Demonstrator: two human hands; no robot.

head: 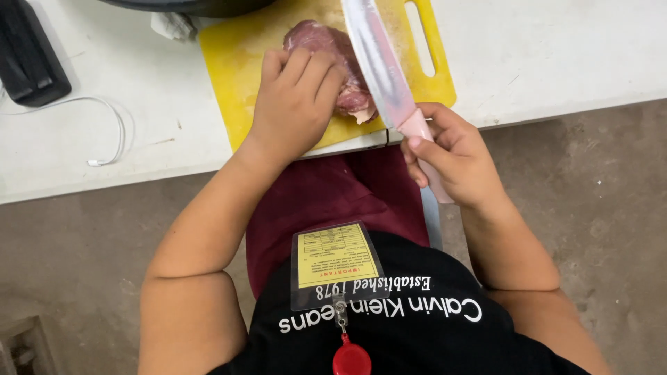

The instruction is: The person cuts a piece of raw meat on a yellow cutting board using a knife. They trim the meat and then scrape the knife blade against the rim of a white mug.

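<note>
White table (570,55): left hand (295,97) flat on meat (347,69); right hand (451,156) fingers closed around knife (382,69).

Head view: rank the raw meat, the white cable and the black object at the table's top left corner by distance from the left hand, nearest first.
1. Raw meat: directly under the left hand, on the yellow cutting board.
2. White cable: on the white table, off to the hand's left.
3. Black object: far left corner, beyond the cable.
</note>
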